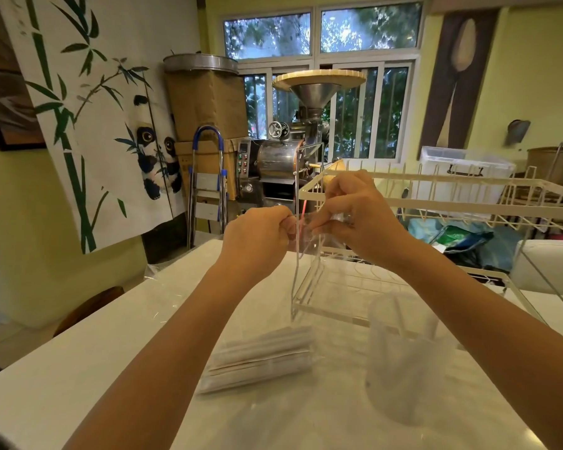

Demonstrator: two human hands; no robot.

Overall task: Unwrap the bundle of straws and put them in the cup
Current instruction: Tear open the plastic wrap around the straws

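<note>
My left hand and my right hand are raised above the white table, both pinching a clear plastic wrapper that hangs down between them; a thin red strip shows near its top. A bundle of white paper-wrapped straws lies flat on the table below my left forearm. A frosted translucent cup stands upright to the right of the bundle, with one straw leaning inside it.
A white wire dish rack stands behind my hands at the right. More clear plastic lies at the table's left edge. A metal machine with a funnel, cardboard boxes and a step ladder stand beyond the table.
</note>
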